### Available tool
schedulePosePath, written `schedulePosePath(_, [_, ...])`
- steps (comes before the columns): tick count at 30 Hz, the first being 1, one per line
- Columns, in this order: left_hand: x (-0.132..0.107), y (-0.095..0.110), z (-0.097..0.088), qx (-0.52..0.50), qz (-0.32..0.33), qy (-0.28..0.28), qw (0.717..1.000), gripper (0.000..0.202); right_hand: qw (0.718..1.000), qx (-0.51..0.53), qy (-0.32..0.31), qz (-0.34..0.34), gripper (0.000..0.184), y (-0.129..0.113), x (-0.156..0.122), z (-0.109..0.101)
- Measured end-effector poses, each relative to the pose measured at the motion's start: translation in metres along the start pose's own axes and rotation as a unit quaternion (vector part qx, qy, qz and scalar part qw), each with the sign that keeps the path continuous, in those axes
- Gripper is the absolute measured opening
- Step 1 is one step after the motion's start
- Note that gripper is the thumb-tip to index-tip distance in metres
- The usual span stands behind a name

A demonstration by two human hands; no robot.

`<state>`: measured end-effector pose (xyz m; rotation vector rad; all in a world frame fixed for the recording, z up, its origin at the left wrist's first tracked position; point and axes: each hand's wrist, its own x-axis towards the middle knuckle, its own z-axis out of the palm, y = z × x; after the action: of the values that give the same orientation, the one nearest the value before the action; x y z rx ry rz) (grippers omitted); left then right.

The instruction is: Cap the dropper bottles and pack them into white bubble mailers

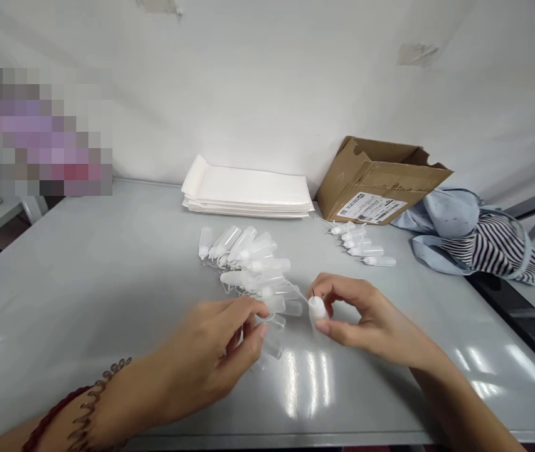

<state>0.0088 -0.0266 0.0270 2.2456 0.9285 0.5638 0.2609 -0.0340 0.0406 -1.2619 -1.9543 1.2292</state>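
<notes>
A heap of several small translucent plastic dropper bottles [251,263] lies in the middle of the grey table [107,263]. My right hand [365,317] pinches one small white bottle [317,309] between thumb and fingers, just right of the heap. My left hand [211,355] is closed in a pinch on a clear bottle [274,339] at the near edge of the heap. A second, smaller group of capped bottles [364,245] lies farther back to the right, near the box.
A stack of white padded envelopes [248,191] lies at the back by the wall. An open cardboard box [380,182] lies on its side to their right. Blue and striped cloth [474,235] is bunched at the right edge, beside a dark gap [521,320].
</notes>
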Motion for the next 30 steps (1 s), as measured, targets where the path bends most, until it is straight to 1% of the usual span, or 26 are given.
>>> schedulePosePath(3, [0.000,0.000,0.003,-0.053,-0.040,0.001,0.998,0.023,0.995,0.086,-0.043,0.024,0.012,0.000,-0.001,0.009])
schedulePosePath(5, [0.001,0.000,0.003,-0.076,-0.056,-0.003,0.995,0.026,0.989,0.133,-0.061,0.023,0.013,0.000,-0.003,0.013])
schedulePosePath(8, [0.001,-0.001,0.003,-0.085,-0.051,-0.002,0.995,0.026,0.982,0.173,-0.074,0.009,0.015,-0.001,-0.005,0.016])
schedulePosePath(14, [0.000,-0.001,0.002,-0.067,-0.025,0.000,0.997,0.014,0.978,0.203,-0.043,-0.007,0.015,-0.003,-0.005,0.014])
schedulePosePath(18, [0.001,0.000,0.000,-0.058,-0.004,0.002,0.998,0.013,0.975,0.219,-0.009,-0.021,0.014,-0.001,-0.004,0.012])
schedulePosePath(20, [0.001,0.000,-0.001,-0.061,-0.006,0.011,0.998,0.012,0.974,0.228,0.004,-0.020,0.014,-0.001,-0.004,0.012])
schedulePosePath(22, [0.001,0.000,-0.001,-0.063,-0.014,0.029,0.998,0.011,0.976,0.217,0.012,-0.006,0.014,-0.002,-0.004,0.013])
schedulePosePath(24, [0.001,0.001,-0.001,-0.059,-0.012,0.054,0.997,0.009,0.985,0.173,0.023,0.012,0.013,-0.005,-0.003,0.014])
schedulePosePath(26, [0.002,0.001,-0.002,-0.051,-0.003,0.080,0.996,0.009,0.992,0.121,0.027,0.017,0.011,-0.008,-0.003,0.015])
schedulePosePath(28, [0.003,0.002,-0.002,-0.052,0.001,0.086,0.995,0.009,0.996,0.090,0.015,0.014,0.010,-0.010,-0.003,0.017])
schedulePosePath(30, [0.002,0.002,-0.002,-0.063,0.000,0.078,0.995,0.011,0.997,0.072,0.001,0.012,0.011,-0.010,-0.003,0.019])
